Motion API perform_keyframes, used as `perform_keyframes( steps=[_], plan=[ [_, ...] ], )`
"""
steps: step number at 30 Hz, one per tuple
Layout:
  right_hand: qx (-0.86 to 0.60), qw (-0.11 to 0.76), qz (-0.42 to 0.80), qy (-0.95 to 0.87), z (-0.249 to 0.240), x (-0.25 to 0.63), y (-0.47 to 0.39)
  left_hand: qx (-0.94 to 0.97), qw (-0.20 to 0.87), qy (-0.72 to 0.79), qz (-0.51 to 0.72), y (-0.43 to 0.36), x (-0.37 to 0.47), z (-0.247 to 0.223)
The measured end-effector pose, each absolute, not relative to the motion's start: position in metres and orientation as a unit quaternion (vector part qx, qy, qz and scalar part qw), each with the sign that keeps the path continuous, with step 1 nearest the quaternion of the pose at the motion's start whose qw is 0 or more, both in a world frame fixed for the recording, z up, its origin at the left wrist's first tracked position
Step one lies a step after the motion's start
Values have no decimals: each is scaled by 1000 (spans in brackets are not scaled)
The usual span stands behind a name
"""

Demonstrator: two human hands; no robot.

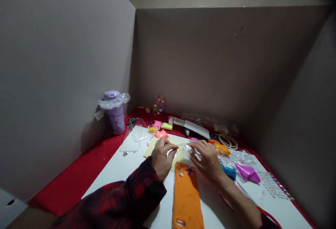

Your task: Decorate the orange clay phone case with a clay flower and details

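Note:
My left hand (164, 157) is closed, thumb and forefinger pinched together above a pale yellow sheet (150, 149). What sits between those fingertips, if anything, is too small to make out. Opposite it, my right hand (207, 160) grips a crumpled clear plastic bag (187, 149) with its fingertips. Just below both hands, on the white board (105, 176), lies a phone case covered in orange clay (187, 197). Near its top end it carries a pale round dot and a small dark, flower-like decoration.
At the left stands a purple tumbler (116, 119) with plastic round its lid. Clear cases (133, 141) lie beside it. Behind are coloured clay packs (166, 126). Right of my hand are a teal clay pack (228, 171), a magenta one (248, 173), scissors (246, 192) and a gem sheet (273, 185).

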State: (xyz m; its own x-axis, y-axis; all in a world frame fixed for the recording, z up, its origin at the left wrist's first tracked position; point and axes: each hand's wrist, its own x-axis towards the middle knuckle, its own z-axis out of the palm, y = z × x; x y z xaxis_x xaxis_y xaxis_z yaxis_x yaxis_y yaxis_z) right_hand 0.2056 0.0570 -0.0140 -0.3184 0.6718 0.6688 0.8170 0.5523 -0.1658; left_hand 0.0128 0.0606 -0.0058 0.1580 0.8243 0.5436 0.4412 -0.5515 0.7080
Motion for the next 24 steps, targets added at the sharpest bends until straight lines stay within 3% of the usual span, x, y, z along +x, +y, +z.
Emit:
perform_keyframes(
  steps=[11,24],
  plan=[
    [-413,389,-127,-814,-5,191,44,689,276,378,554,62,14,-8],
    [-399,408,-148,-807,-6,189,40,661,354,426,507,60,15,-3]
  ],
)
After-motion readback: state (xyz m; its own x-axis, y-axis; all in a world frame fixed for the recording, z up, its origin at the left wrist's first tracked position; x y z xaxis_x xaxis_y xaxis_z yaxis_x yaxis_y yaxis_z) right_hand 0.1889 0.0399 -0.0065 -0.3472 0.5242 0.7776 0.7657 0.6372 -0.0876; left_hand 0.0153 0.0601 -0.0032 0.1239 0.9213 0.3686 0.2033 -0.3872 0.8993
